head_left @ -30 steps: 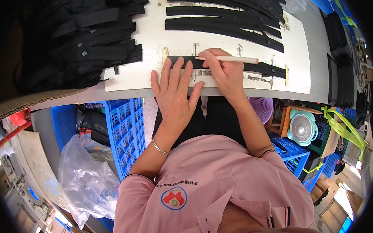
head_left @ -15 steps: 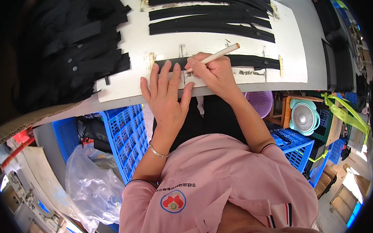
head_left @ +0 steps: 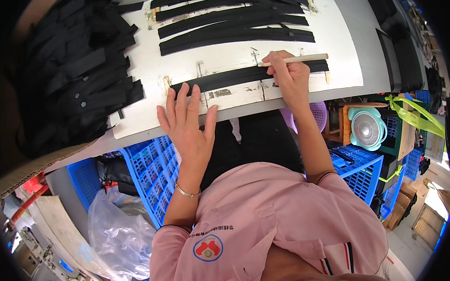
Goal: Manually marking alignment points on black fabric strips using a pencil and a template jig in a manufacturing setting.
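Note:
A long black strip that looks like a closed zipper [head_left: 227, 79] lies crosswise on a white marked board [head_left: 336, 50]. My left hand [head_left: 189, 127] is open, fingers spread, with its fingertips on the strip's left end. My right hand [head_left: 291, 80] pinches a white pencil [head_left: 307, 58]. The pencil's tip touches or hovers just over the strip's upper edge, right of the middle; I cannot tell which. My right fingers hide part of the strip. Several more black zippers [head_left: 235, 37] lie side by side farther up the board.
A large heap of black strips [head_left: 71, 72] lies on the left, above a cardboard edge [head_left: 45, 161]. Below the grey table [head_left: 373, 79] stand blue plastic crates [head_left: 153, 168], a purple basket [head_left: 318, 117] and a small turquoise fan [head_left: 367, 128]. A clear plastic bag [head_left: 118, 230] hangs at lower left.
My right hand has moved right along the strip with the pencil, which now lies flatter and points right. My left fingertips remain at the strip's left end. The view has shifted slightly.

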`<state>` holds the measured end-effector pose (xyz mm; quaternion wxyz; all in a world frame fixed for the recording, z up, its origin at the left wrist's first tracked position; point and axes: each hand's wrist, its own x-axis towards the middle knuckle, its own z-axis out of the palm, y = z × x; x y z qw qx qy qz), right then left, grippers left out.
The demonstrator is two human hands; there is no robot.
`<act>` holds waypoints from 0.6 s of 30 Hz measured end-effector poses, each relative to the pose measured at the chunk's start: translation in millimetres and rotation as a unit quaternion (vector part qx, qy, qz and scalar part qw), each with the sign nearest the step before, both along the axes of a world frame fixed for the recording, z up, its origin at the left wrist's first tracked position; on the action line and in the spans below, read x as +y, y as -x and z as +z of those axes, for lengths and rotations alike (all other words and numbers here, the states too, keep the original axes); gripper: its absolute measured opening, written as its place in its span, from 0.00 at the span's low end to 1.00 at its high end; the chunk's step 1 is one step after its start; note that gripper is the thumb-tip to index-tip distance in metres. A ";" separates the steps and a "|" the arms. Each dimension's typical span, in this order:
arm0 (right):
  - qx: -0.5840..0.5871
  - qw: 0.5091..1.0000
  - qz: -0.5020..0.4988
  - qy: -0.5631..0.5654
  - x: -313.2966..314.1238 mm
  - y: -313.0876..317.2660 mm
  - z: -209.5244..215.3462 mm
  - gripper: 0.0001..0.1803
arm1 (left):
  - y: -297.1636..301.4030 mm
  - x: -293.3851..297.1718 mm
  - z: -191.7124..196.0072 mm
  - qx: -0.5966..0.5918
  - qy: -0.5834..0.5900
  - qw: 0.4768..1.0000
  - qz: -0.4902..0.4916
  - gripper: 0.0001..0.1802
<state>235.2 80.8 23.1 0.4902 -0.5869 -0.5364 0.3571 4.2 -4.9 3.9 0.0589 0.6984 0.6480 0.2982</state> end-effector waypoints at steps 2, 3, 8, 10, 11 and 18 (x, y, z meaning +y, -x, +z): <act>0.001 1.000 0.013 0.004 0.7 -2.9 -3.6 0.16 | -0.6 0.7 0.7 -0.033 0.004 0.999 -0.005 0.29; 0.003 1.000 0.010 0.005 0.4 -2.9 -3.1 0.16 | -4.0 1.9 4.2 -0.032 0.005 0.999 -0.008 0.29; -0.014 1.000 0.023 -0.008 0.1 -0.9 -2.7 0.15 | -42.4 21.2 18.5 -0.122 -0.051 0.988 -0.086 0.25; -0.015 1.000 0.022 -0.008 -0.3 -0.3 -2.4 0.15 | -61.7 33.2 14.5 -0.144 -0.053 0.983 -0.101 0.21; -0.016 1.000 0.023 -0.006 -0.3 0.3 -1.8 0.15 | -68.1 38.9 12.8 -0.165 -0.055 0.978 -0.115 0.18; -0.015 0.999 0.012 -0.032 0.0 1.8 -1.9 0.14 | -80.4 57.4 4.0 -0.130 -0.068 0.985 -0.095 0.06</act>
